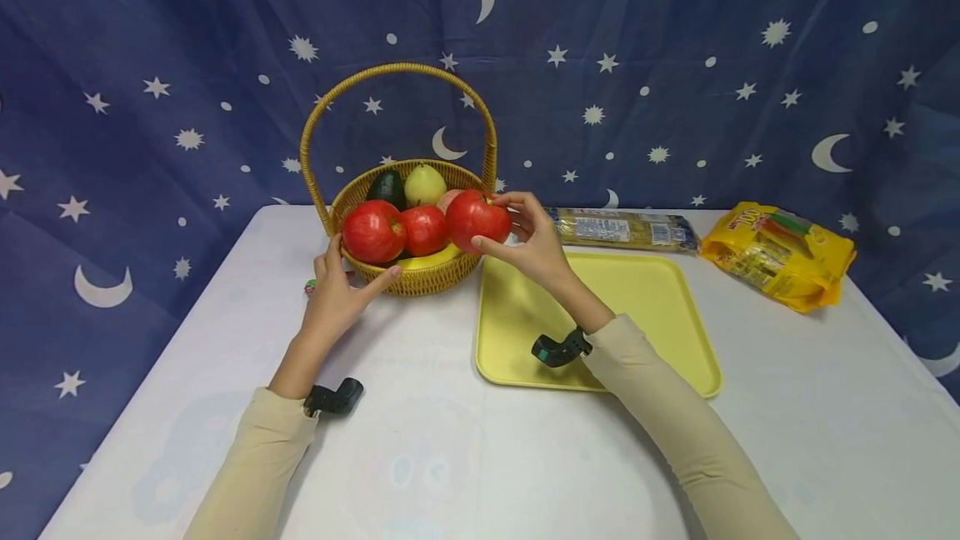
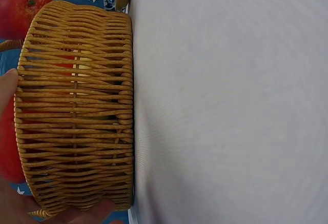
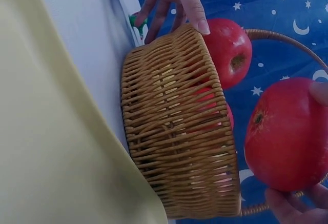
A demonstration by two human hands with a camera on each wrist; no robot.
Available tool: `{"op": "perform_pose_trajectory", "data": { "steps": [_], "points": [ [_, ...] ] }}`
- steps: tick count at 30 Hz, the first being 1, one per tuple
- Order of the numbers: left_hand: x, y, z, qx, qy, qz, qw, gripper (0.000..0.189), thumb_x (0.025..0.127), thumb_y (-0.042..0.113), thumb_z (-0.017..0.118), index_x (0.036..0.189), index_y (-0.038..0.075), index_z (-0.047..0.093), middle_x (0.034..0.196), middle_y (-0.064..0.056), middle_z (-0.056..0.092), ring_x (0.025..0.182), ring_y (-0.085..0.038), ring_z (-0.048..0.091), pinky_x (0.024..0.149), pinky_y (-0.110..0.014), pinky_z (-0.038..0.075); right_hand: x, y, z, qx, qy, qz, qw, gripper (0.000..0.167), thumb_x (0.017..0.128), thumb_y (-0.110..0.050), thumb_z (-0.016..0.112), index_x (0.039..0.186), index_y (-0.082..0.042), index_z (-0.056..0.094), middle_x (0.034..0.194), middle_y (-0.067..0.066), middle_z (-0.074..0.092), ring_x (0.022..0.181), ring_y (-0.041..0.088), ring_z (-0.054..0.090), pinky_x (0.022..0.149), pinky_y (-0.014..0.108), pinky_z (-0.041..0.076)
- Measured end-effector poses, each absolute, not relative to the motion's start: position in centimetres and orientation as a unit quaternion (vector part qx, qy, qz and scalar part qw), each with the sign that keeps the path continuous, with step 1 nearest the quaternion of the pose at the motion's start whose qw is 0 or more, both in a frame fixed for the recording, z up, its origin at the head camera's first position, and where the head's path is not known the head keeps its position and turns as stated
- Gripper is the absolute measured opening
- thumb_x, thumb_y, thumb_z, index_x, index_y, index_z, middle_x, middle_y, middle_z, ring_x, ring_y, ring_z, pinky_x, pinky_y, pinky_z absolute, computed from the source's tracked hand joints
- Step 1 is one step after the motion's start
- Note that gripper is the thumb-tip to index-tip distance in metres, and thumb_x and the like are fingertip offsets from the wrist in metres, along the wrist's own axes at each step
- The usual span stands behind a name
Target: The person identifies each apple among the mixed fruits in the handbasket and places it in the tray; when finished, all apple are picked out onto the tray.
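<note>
A large red apple [image 1: 472, 220] is pinched between the thumb and fingers of my right hand [image 1: 538, 248], just above the right rim of a wicker basket [image 1: 431, 280]. My left hand [image 1: 330, 297] holds the basket's left side, its thumb [image 3: 201, 23] at the rim and its fingers along the outer wall. Inside the basket lie another big red apple [image 1: 373, 232], a smaller red fruit [image 1: 425, 229], a green pear [image 1: 425, 185], a dark avocado [image 1: 387, 187] and a yellow banana [image 1: 427, 260]. A pinkish fruit is mostly hidden behind the held apple.
A yellow tray [image 1: 637, 307] lies right of the basket, under my right forearm. Behind it is a long clear packet [image 1: 618, 229], with a yellow plastic bag [image 1: 780, 255] farther right. The basket's tall handle [image 1: 397, 67] arches up. A small green object [image 3: 136, 20] sits by the basket.
</note>
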State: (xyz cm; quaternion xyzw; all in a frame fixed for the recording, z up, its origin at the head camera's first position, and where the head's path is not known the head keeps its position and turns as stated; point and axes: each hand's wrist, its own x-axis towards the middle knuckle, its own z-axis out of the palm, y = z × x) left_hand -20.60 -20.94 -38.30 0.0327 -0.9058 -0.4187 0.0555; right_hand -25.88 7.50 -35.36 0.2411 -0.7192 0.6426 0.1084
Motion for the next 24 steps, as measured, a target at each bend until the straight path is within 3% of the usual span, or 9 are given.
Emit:
{"op": "perform_pose_trajectory", "data": {
  "steps": [16,24],
  "points": [
    [-20.4,-21.1,-38.3,0.039,-0.909,-0.410,0.060,0.115,0.081,0.064,0.067,0.157,0.009,-0.001,0.150,-0.029,0.018,0.124,-0.044,0.045,0.097,-0.062,0.042,-24.8,8.8,-34.9,0.222,-0.724,0.646,0.095,0.056,0.078,0.008,0.076,0.125,0.011,0.047,0.131,0.027,0.053,0.118,0.040,0.056,0.099,0.053,0.045],
    [-20.6,-20.9,-38.4,0.033,-0.909,-0.410,0.062,0.115,0.081,0.064,0.067,0.157,0.009,-0.001,0.150,-0.030,0.018,0.125,-0.045,0.045,0.097,-0.062,0.042,-23.2,9.6,-33.7,0.212,-0.738,0.634,0.090,0.052,0.078,0.009,0.074,0.122,0.012,0.047,0.131,0.028,0.053,0.119,0.040,0.056,0.100,0.047,0.046]
  ]
}}
